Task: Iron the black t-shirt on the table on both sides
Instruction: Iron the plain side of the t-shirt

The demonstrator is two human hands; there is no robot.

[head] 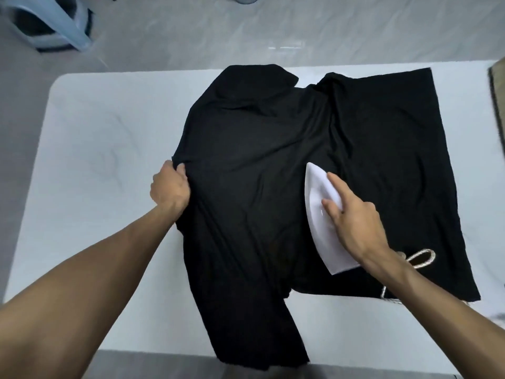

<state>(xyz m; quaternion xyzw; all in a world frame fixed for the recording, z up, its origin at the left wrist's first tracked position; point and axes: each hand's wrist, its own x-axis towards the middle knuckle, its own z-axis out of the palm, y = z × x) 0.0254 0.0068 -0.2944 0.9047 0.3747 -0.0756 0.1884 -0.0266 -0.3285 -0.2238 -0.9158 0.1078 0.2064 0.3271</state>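
Left hand pinching side edge of black t-shirt, right hand gripping white iron on it, shirt creased, spread on worktop between both hands.

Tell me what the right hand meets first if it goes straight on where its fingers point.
Likely just wrinkled black t-shirt ahead of the iron under the right hand; nothing standing there.

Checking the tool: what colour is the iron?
White: a smooth white iron, head view.
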